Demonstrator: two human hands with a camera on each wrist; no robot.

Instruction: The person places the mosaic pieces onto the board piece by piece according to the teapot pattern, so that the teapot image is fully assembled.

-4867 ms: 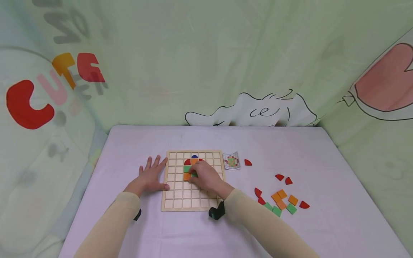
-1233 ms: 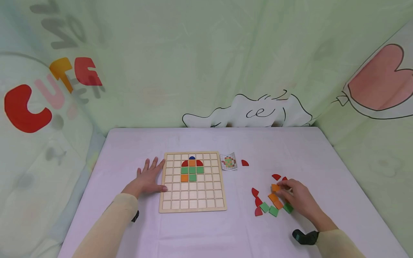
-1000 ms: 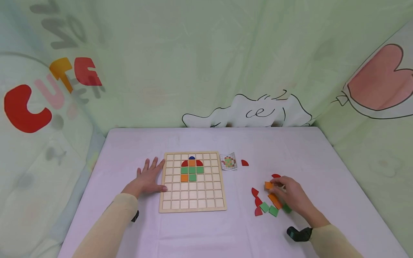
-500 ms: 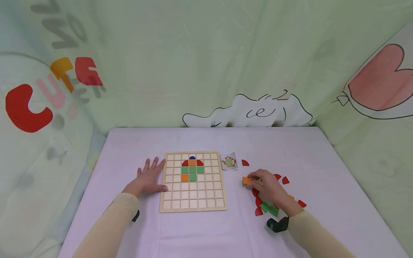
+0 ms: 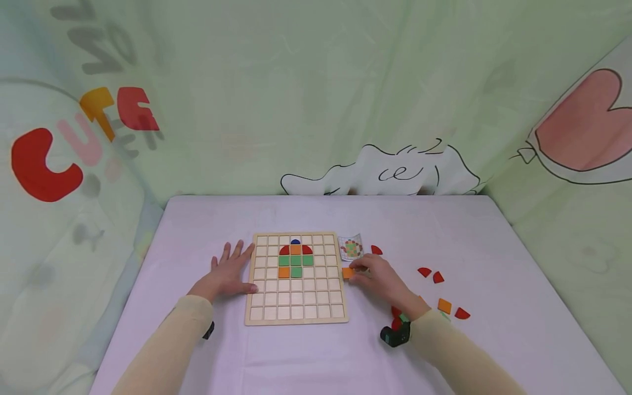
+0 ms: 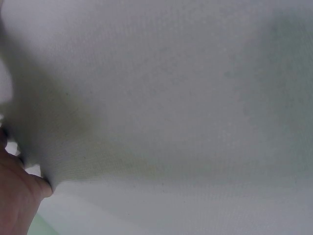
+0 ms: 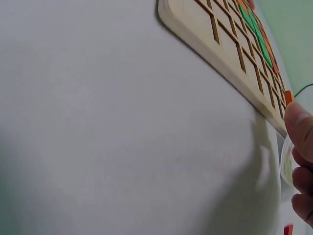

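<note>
A wooden grid board (image 5: 271,312) lies on the table, with a blue piece (image 5: 295,241), red quarter-round pieces, and orange and green square tiles (image 5: 296,272) set in its upper middle cells. My right hand (image 5: 377,274) pinches an orange square tile (image 5: 348,272) between thumb and fingers, just by the board's right edge. In the right wrist view the tile (image 7: 288,97) shows at the thumb tip. Spread out flat, my left hand (image 5: 229,272) touches the board's left edge with its fingertips and thumb; the left wrist view catches only part of that hand (image 6: 19,196).
A small printed pattern card (image 5: 351,247) lies beside the board's upper right corner. Further right are scattered red quarter-round pieces (image 5: 438,277), an orange tile (image 5: 444,305) and green tiles, some hidden under my right forearm.
From the board my right hand went to the loose pieces, took an orange tile there and carried it left to the board's edge. A green tile now fills the cell where that hand was. The left hand stays.
</note>
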